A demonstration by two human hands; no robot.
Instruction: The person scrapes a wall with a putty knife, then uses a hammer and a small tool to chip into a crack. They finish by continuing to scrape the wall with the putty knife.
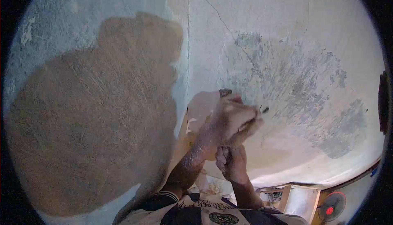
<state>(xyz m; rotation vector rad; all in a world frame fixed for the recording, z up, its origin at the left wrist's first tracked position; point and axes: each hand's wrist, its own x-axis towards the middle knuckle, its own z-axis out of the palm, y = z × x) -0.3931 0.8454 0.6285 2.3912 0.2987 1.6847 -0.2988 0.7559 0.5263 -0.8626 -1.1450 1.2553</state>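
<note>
My left hand (240, 120) is raised against the wall (282, 3), its fingers curled and smeared by motion. A small dark flat piece (225, 92) shows at its upper edge, and a thin dark tip (264, 110) sticks out on the right; I cannot tell whether they belong to one tool. Just below, my right hand (232, 162) is closed in a fist, and what it may hold is hidden. Right of the hands the wall carries a rough grey patch (303, 87) where the pale coat is gone or thin, with streaky marks.
A wall corner (188, 40) runs vertically left of my hands; a crack (217, 14) slants down beside it. My large shadow (94, 122) covers the left wall. At the lower right are a wood-framed panel (301, 202) and a fan (330, 210) with a red hub.
</note>
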